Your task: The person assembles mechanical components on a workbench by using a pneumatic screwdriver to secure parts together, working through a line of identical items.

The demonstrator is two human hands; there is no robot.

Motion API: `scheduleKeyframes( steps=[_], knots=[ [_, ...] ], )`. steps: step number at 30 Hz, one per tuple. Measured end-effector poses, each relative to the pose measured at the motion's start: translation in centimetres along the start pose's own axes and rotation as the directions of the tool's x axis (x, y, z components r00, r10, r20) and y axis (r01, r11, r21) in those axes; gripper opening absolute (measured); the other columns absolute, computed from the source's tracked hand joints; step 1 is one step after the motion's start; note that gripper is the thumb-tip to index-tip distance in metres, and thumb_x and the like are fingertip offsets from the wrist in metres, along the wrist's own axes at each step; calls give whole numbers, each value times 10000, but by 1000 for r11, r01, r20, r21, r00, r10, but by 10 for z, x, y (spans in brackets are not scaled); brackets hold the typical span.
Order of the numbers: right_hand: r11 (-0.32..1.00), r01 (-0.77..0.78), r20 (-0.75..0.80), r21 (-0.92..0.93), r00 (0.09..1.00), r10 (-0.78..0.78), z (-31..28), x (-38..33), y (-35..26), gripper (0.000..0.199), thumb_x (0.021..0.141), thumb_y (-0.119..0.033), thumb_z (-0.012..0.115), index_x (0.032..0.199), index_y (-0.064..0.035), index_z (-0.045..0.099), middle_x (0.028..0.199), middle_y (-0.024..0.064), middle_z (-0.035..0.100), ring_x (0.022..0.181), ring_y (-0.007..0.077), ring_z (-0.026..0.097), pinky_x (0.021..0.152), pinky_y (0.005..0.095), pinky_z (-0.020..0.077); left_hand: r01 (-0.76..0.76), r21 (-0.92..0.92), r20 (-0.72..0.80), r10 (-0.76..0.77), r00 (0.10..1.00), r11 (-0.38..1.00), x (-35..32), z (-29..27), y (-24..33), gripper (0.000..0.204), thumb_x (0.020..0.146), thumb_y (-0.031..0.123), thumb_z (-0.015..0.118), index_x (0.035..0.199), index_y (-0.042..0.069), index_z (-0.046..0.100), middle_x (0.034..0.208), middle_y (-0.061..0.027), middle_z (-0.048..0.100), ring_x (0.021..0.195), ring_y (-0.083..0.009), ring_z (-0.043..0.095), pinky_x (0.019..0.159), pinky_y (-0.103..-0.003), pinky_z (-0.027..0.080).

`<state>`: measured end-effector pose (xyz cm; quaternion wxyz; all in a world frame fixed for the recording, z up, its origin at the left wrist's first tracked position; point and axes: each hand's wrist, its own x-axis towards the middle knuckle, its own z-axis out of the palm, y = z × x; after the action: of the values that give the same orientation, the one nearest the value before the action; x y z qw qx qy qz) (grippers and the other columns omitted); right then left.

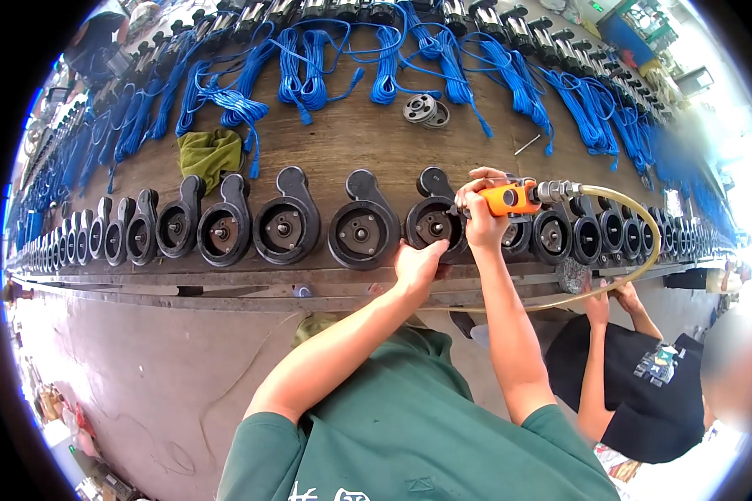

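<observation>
My left hand [420,265] grips the lower rim of a round black pump casing [434,224], its thumb on the near edge and its other fingers partly hidden below. The casing stands on the bench with its neck away from me and a metal shaft in its middle. My right hand [482,219] is closed around an orange air tool [510,198], held just above the right side of that casing. The tool's working end is mostly hidden by my fingers. A metal coupling [557,191] joins it to a clear yellowish hose [653,242].
Similar casings [363,230] line the bench edge [226,280] on both sides. Behind lie a green cloth [209,154], metal discs [423,109], a thin rod [526,145], and pumps with coiled blue cables [313,71]. A co-worker in black [643,376] works at right; the hose loops between us.
</observation>
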<state>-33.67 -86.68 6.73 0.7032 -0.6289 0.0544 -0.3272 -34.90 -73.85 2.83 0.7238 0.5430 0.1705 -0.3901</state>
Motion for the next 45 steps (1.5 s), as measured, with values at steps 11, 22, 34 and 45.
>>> scheduleKeyframes(
  steps=[11,22,34,45],
  knots=[
    [996,-93,63,12,994,92,2,9,13,207,835,6,556,1040,-20,550,808,44,610,753,126,611,718,263,520,-13,-28,-41,12,999,1000,0,5,3,324,821,121,747,1106,39,614,978,-70,680,694,-182,659,537,-310,549],
    [997,-10,84,-71,996,16,-9,4,31,429,854,-145,597,1237,19,496,777,9,499,696,113,483,686,241,421,-217,211,-145,250,957,953,41,4,-66,565,823,414,732,1225,52,568,874,-62,639,608,-144,583,567,-329,510],
    [983,11,-157,-181,987,-40,-6,-1,32,412,903,-94,612,1291,-14,501,886,8,533,758,98,502,730,245,439,421,230,509,-478,716,877,-33,-29,32,188,977,208,548,888,52,494,643,-14,467,438,-77,366,369,-229,259],
    [968,-74,-530,-242,845,-68,21,-11,24,323,929,-81,656,1233,-7,573,1048,56,621,790,108,571,728,248,476,383,121,565,-381,732,916,-38,-60,62,153,956,212,589,944,60,571,719,2,542,572,-95,481,475,-241,377]
  ],
)
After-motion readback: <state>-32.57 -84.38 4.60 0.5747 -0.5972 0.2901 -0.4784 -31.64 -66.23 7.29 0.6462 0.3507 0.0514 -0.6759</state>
